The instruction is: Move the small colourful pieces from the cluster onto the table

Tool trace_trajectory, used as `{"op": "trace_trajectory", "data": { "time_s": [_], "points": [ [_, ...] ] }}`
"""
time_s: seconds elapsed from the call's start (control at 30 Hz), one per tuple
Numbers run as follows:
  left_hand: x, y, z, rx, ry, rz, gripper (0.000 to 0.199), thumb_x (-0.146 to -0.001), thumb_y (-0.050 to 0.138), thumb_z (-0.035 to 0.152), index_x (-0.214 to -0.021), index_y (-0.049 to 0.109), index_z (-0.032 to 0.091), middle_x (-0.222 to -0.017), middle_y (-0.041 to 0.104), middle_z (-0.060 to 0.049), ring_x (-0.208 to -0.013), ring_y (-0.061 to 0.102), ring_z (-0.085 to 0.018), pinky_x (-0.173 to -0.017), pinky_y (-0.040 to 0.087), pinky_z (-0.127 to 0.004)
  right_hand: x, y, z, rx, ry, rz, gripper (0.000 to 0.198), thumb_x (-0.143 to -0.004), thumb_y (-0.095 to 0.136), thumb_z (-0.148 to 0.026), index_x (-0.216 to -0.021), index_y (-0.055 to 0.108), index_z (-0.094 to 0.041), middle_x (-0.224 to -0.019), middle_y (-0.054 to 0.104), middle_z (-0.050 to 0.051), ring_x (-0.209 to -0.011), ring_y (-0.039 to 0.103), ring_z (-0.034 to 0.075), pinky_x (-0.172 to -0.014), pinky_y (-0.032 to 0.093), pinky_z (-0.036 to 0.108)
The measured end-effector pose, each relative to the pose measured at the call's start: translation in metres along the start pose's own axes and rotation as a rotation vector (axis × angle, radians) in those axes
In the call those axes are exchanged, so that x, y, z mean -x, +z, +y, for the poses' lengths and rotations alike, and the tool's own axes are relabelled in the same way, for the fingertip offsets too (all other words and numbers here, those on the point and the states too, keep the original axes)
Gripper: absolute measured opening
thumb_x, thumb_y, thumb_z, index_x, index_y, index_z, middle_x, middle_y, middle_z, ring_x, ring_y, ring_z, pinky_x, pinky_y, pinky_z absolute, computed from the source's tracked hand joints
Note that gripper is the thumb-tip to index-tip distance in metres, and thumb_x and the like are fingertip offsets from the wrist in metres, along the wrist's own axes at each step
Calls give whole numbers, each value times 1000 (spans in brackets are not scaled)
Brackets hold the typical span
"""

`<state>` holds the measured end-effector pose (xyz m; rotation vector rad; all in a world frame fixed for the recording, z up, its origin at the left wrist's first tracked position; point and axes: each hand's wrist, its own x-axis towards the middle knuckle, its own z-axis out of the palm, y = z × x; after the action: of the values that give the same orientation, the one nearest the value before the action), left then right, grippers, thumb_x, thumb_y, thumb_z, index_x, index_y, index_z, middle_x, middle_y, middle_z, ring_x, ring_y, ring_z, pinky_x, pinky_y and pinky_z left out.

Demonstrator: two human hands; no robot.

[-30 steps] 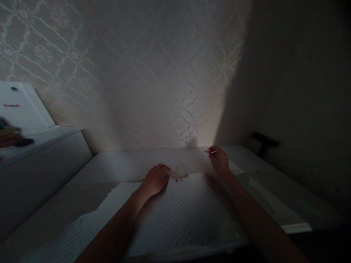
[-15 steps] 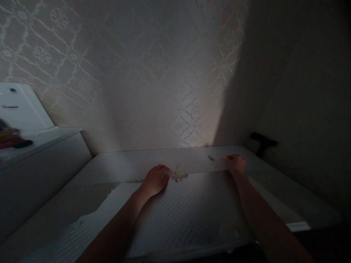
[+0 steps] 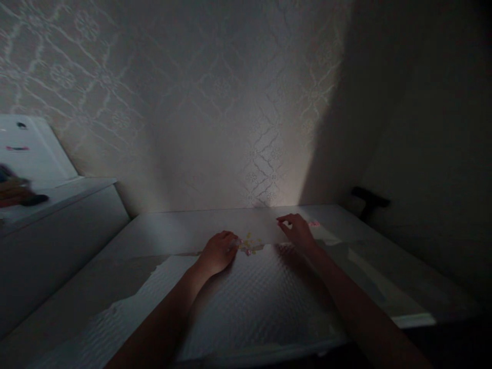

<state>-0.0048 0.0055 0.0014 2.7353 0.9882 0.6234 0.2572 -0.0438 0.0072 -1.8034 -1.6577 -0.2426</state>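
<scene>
My left hand (image 3: 220, 250) rests at the far edge of a white textured sheet (image 3: 246, 302). Its fingers are curled together, and a pale, shiny bit shows at the fingertips; what it is stays unclear. Touching or just beside those fingertips is a small scatter of yellow and pink bead-like pieces (image 3: 249, 244). To the right, my right hand (image 3: 299, 231) is raised over the white surface, thumb and forefinger brought together in a pinch. Anything between them is too small to make out. Behind its knuckles lies a little pink cluster (image 3: 314, 224).
A patterned wall (image 3: 215, 128) rises behind the white tabletop (image 3: 172, 230). On the left stands a white cabinet (image 3: 77, 220) bearing a white panel (image 3: 34, 148) and blurred dark and brown items (image 3: 19, 195). A black T-shaped object (image 3: 369, 200) is at the right edge.
My right hand has moved left from the pink cluster, uncovering it, towards the bead-like pieces. It now covers the spot where a small dark piece lay. My left hand has stayed put.
</scene>
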Motion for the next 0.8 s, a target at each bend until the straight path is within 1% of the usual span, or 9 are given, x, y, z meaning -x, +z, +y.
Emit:
{"op": "trace_trajectory", "data": {
  "time_s": [0.07,0.13,0.23,0.33,0.47,0.53,0.63,0.73,0.8],
  "points": [
    [0,0,0,-2,7,3,24,-83,40,25,-101,54,20,-104,53,-5,-98,47,-20,-89,38,-34,6,9,-22,-87,-227,-72,18,-80,51,-22,-92,65,-19,-92,64,3,-87,51,17,-80,38,28],
    [0,0,0,-9,10,4,23,-82,41,24,-101,54,20,-103,53,-4,-98,47,-19,-90,37,-34,12,14,-40,-100,-365,-169,19,-79,51,-17,-94,64,-17,-94,64,4,-90,49,18,-81,37,28],
    [0,0,-1,-26,4,-3,23,-81,43,21,-101,53,20,-104,53,-4,-99,47,-19,-91,37,-33,18,15,-58,-44,-486,-293,20,-79,49,-9,-90,64,-15,-93,63,4,-88,49,16,-82,34,27],
    [0,0,-1,-28,19,-4,24,-81,43,21,-102,52,21,-105,53,-4,-99,47,-19,-91,37,-34,19,14,-65,15,-526,-338,19,-81,47,-10,-86,65,-15,-90,64,5,-86,48,16,-81,32,27],
    [0,-1,0,-16,17,-1,23,-81,41,22,-101,53,21,-105,53,-4,-100,47,-19,-91,37,-34,18,6,-68,40,-527,-351,19,-82,48,-16,-78,66,-15,-86,63,6,-85,47,17,-79,32,29],
    [1,-2,1,-7,6,-2,23,-82,41,22,-101,53,20,-105,53,-5,-99,47,-19,-91,37,-34,18,1,-68,31,-496,-362,17,-80,50,-16,-75,66,-15,-83,63,6,-84,48,17,-79,33,29],
    [1,-3,3,2,-11,-4,23,-82,42,23,-101,53,20,-105,53,-5,-98,47,-19,-90,38,-34,16,-5,-61,-16,-366,-389,12,-75,54,-13,-75,66,-16,-81,63,6,-84,49,17,-76,35,27],
    [1,-5,4,2,-2,-15,23,-83,41,24,-101,54,20,-104,53,-5,-99,47,-20,-90,38,-34,13,-8,-44,-32,-195,-420,8,-70,58,-13,-73,65,-17,-78,63,5,-82,50,17,-72,36,25],
    [1,-5,5,3,10,-21,24,-83,40,24,-101,54,19,-104,54,-5,-100,47,-20,-90,38,-34,11,-9,-30,-26,-120,-455,7,-68,60,-15,-72,65,-17,-75,63,4,-81,50,17,-70,36,25]
  ]
}}
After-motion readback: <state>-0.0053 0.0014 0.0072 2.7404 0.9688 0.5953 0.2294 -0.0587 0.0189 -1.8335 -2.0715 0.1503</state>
